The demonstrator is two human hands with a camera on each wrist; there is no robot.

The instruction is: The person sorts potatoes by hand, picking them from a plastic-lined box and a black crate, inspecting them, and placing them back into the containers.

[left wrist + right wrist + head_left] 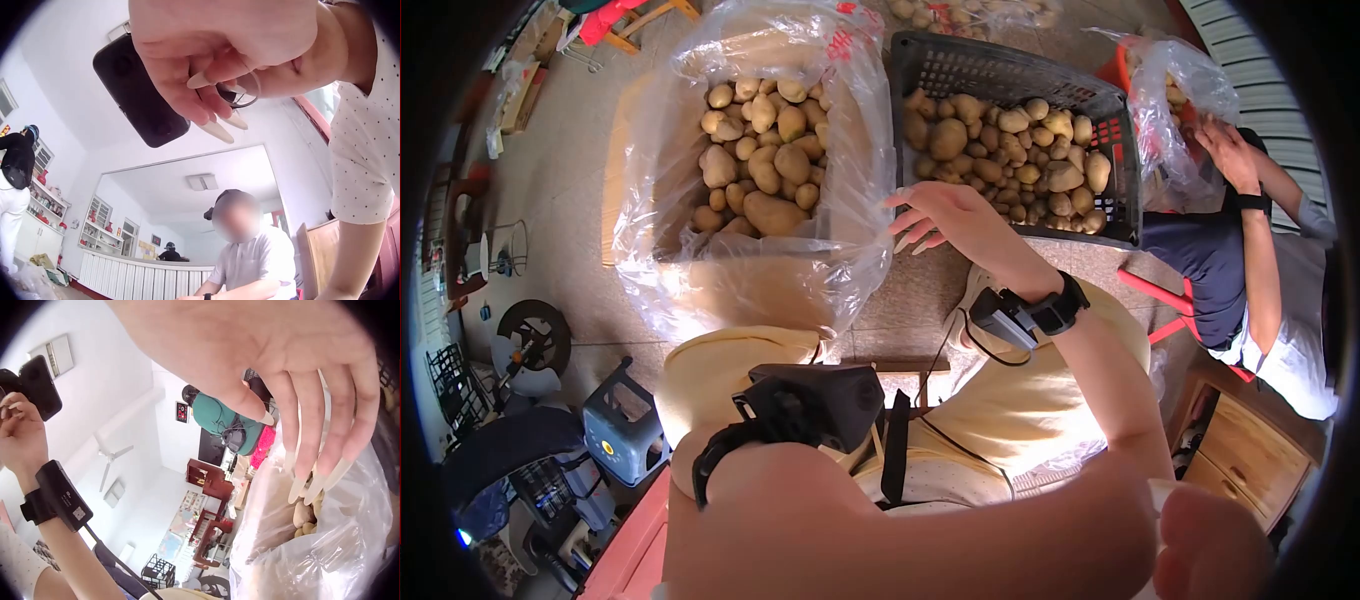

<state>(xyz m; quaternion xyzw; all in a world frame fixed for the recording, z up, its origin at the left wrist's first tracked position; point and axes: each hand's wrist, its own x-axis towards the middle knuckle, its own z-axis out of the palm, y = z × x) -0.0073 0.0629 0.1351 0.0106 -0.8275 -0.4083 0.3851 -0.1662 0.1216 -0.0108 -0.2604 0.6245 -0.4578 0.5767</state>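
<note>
My right hand is over the gap between a plastic-lined box and a black crate. Its fingers are loosely extended beside the clear liner; contact is unclear. In the right wrist view, that hand hovers above the liner, holding nothing visible. Potatoes lie in the box, more potatoes in the crate. My left hand is raised with curled fingers beside a black phone-like device and a thin ring; whether it grips either is unclear.
At the right, another person's hands are at a plastic-wrapped red container. A blue stool stands left and a wooden cabinet lower right. Another bag of potatoes lies beyond the crate.
</note>
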